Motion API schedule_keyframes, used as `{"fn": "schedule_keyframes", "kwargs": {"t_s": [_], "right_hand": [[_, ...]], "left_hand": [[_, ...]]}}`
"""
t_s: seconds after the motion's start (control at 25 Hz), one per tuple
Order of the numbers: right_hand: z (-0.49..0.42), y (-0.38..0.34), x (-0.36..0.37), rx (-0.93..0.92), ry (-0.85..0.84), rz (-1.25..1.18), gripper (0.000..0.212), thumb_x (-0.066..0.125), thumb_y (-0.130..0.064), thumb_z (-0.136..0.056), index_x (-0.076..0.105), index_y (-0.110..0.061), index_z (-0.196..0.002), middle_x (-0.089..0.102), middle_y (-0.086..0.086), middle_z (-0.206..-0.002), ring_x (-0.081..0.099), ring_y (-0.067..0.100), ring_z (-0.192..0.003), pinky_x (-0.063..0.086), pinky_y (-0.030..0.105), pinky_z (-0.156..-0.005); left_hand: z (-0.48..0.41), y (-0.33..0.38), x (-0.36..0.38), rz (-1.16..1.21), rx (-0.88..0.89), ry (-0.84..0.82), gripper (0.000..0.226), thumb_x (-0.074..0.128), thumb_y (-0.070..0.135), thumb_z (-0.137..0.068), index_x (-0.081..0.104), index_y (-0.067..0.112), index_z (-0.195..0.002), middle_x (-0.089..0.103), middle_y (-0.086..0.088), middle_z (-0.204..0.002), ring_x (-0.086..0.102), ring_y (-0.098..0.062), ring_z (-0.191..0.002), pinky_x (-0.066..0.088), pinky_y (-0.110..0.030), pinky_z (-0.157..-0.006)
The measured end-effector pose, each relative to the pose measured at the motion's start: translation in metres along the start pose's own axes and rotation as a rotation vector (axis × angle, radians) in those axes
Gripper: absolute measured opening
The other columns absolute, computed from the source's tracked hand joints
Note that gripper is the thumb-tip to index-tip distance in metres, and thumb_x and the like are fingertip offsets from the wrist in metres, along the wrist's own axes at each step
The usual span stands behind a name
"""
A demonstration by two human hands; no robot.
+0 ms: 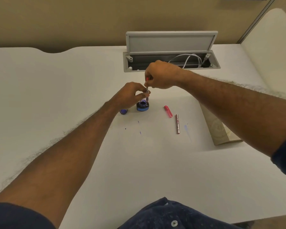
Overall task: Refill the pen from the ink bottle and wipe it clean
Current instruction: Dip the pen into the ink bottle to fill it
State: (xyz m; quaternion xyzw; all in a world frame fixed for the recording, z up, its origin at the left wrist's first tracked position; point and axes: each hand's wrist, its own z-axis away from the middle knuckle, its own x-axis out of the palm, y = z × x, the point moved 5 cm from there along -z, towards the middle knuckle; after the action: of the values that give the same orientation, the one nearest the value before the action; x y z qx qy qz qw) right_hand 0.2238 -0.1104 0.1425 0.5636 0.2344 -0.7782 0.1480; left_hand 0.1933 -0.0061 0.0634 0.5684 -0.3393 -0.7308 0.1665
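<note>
While the pen (147, 92) stands nearly upright at the frame's centre, its lower end sits just above the open ink bottle (142, 106). Your left hand (130, 95) pinches its lower part and your right hand (160, 75) grips its upper end. The bottle cap (123, 111) lies left of the bottle; right of it, on the white desk (56, 90), lie a red cap (168, 111) and a metallic barrel (177, 124), with a folded cloth (221, 129) further right.

An upright pen (147, 91) stands just above the open, blue ink bottle (142, 105) on the table.
</note>
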Motion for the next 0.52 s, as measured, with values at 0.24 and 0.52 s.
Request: {"fn": "schedule_keyframes", "kwargs": {"t_s": [0.24,0.52], "right_hand": [[0.001,0.006,0.001,0.045,0.001,-0.109,0.022,0.06,-0.022,-0.094,0.067,-0.005,-0.106,0.07,0.009,-0.096,0.06,0.016,-0.079,0.044,0.028,-0.074],[-0.007,0.008,0.02,0.057,-0.062,-0.172,0.022,0.06,-0.018,-0.094,0.068,-0.003,-0.108,0.071,0.011,-0.098,0.061,0.016,-0.076,0.047,0.027,-0.074]], "left_hand": [[0.0,-0.001,-0.003,-0.011,-0.014,0.002,0.029,0.056,0.026,-0.095,0.069,0.01,-0.115,0.065,-0.007,-0.124,0.055,-0.022,-0.111,0.041,-0.038,-0.098],[0.002,-0.014,0.0,0.099,-0.078,0.04,0.027,0.06,0.024,-0.092,0.068,0.011,-0.115,0.067,-0.007,-0.123,0.059,-0.022,-0.11,0.046,-0.041,-0.1]]}}
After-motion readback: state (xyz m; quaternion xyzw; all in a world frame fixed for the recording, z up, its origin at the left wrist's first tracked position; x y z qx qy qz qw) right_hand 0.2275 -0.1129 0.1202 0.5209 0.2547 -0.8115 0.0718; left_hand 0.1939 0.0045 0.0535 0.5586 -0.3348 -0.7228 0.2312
